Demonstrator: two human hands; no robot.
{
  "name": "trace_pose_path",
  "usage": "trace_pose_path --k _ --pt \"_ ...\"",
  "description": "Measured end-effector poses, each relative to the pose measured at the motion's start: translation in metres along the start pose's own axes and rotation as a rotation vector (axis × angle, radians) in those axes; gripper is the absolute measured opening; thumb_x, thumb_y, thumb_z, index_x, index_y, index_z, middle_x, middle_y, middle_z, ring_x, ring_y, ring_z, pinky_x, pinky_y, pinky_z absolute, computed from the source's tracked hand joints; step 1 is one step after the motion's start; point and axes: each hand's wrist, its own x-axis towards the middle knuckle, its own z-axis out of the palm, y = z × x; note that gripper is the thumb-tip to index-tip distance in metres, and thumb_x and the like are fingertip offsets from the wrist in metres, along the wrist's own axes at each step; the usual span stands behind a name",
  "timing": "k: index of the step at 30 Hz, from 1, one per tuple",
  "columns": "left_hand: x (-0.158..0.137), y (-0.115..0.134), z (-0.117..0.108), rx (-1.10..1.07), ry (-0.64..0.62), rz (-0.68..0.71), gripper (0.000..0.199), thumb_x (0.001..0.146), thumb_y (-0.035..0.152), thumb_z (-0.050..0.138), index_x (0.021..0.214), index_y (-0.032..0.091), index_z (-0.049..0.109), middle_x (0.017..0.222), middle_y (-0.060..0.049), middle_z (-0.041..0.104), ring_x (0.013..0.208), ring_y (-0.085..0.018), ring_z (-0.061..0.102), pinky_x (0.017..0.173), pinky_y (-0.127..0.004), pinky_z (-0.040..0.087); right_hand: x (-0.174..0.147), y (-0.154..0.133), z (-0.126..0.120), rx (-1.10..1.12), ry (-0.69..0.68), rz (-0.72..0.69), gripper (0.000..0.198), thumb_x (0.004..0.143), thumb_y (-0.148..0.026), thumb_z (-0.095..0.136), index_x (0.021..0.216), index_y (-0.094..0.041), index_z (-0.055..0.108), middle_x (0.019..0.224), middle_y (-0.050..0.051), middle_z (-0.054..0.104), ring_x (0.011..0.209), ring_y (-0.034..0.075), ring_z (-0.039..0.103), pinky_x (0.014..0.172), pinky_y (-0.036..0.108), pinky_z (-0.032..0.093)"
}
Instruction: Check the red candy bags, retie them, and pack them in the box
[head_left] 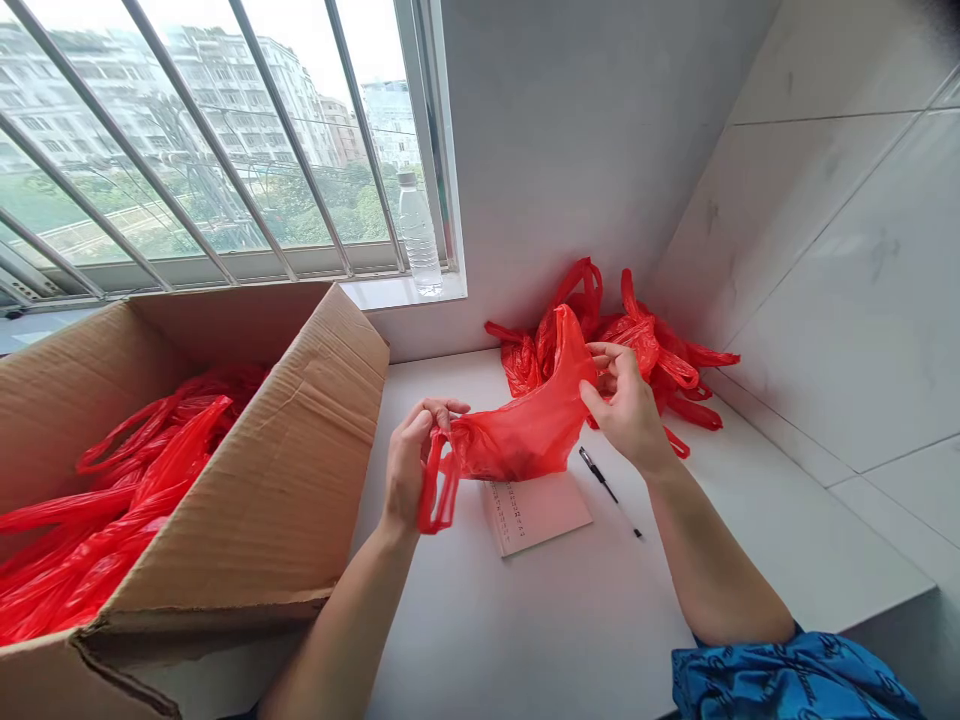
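While two bare hands work above the white surface (517, 640), one red plastic bag (525, 440) hangs stretched between them, lifted over the middle and partly covering what lies beneath. The left hand (409, 455) has its fingers curled closed on the bag's left end, where looped handles dangle beside the wrist. The right hand (628, 405) is at the bag's right edge, thumb set apart from half-bent fingers; they touch the plastic, though whether they truly pinch it is hard to tell from this angle.

Below the bag lies one notebook (547, 520) with a pale pinkish cover and dark print, and just to its right one pen (609, 490), black and clear, lying at a slant. Behind the right hand, against the wall, sits one heap of red bags (652, 345) — several, too tangled to count.

One cardboard box (300, 430) stands open at the left, with many more red bags (165, 490) bunched inside it. One clear bottle (420, 240) with a cap stands upright on the sill of the single window, close by its bars — at least six of them. One blue patterned sleeve (787, 680) shows at lower right.
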Motion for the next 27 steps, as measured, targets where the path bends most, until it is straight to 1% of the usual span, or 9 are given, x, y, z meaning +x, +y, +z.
trace_pose_path --k 3,6,9,11,13,15,20,24,27 --pt "-0.003 0.0 0.005 0.169 -0.062 0.009 0.034 0.088 0.04 0.061 0.069 0.019 0.043 0.081 -0.002 0.058 0.07 -0.012 0.054 0.059 -0.024 0.048 -0.006 -0.009 -0.01 -0.323 0.107 -0.207 0.045 0.087 -0.021 0.055 0.131 -0.025 0.049 0.126 0.01 0.059 0.096 0.023 0.063 0.084 0.044 0.052" --pt "-0.008 0.0 0.011 0.333 -0.111 0.04 0.019 0.084 0.027 0.067 0.082 0.02 0.05 0.087 -0.001 0.058 0.074 -0.012 0.057 0.062 -0.023 0.051 -0.018 -0.029 -0.009 -0.333 0.204 -0.49 0.04 0.089 -0.018 0.054 0.128 -0.028 0.052 0.127 0.009 0.059 0.116 0.026 0.058 0.098 0.047 0.047" --pt "-0.014 0.001 0.014 0.438 -0.197 0.136 0.009 0.088 0.019 0.059 0.095 0.022 0.054 0.096 -0.002 0.061 0.083 -0.013 0.061 0.074 -0.028 0.054 -0.03 -0.043 0.003 -0.304 -0.019 -0.663 0.035 0.092 -0.018 0.054 0.124 -0.031 0.056 0.119 0.006 0.065 0.116 0.025 0.059 0.1 0.045 0.045" --pt "-0.016 0.004 0.013 0.518 -0.248 0.204 0.015 0.088 0.014 0.056 0.101 0.022 0.055 0.099 -0.003 0.063 0.09 -0.015 0.062 0.081 -0.03 0.053 -0.033 -0.043 0.013 -0.357 -0.273 -0.645 0.023 0.096 -0.02 0.049 0.113 -0.029 0.062 0.104 0.004 0.07 0.103 0.023 0.063 0.102 0.044 0.042" --pt "-0.017 0.008 0.01 0.602 -0.286 0.25 0.02 0.087 0.011 0.054 0.103 0.022 0.057 0.1 -0.003 0.065 0.092 -0.015 0.062 0.084 -0.032 0.052 -0.032 -0.037 0.021 -0.442 -0.415 -0.579 0.023 0.1 -0.024 0.043 0.098 -0.025 0.065 0.085 0.002 0.07 0.083 0.02 0.064 0.104 0.044 0.038" --pt "-0.017 0.012 0.008 0.659 -0.32 0.268 0.022 0.087 0.009 0.051 0.103 0.022 0.057 0.1 -0.003 0.066 0.089 -0.015 0.062 0.081 -0.03 0.051 -0.031 -0.031 0.026 -0.495 -0.413 -0.524 0.028 0.103 -0.026 0.038 0.093 -0.023 0.065 0.077 0.001 0.069 0.072 0.017 0.06 0.102 0.042 0.037" --pt "-0.019 0.02 0.007 0.694 -0.42 0.303 0.03 0.084 0.004 0.047 0.107 0.021 0.054 0.101 -0.003 0.066 0.088 -0.014 0.061 0.078 -0.028 0.051 -0.034 -0.032 0.028 -0.497 -0.301 -0.556 0.026 0.103 -0.031 0.042 0.105 -0.022 0.066 0.1 0.005 0.069 0.087 0.019 0.058 0.083 0.035 0.039" --pt "-0.021 0.021 0.008 0.777 -0.428 0.319 0.033 0.082 0.003 0.045 0.107 0.022 0.054 0.1 -0.002 0.066 0.087 -0.014 0.06 0.076 -0.026 0.05 -0.036 -0.036 0.026 -0.62 -0.317 -0.59 0.033 0.101 -0.035 0.045 0.08 -0.022 0.067 0.1 0.006 0.069 0.093 0.022 0.055 0.081 0.04 0.034" --pt "-0.02 0.023 0.007 0.816 -0.46 0.341 0.035 0.081 0.002 0.045 0.108 0.022 0.054 0.102 -0.003 0.066 0.087 -0.014 0.061 0.076 -0.025 0.05 -0.037 -0.035 0.025 -0.6 -0.38 -0.62 0.036 0.101 -0.032 0.043 0.073 -0.023 0.065 0.082 0.004 0.068 0.089 0.021 0.055 0.087 0.041 0.033"
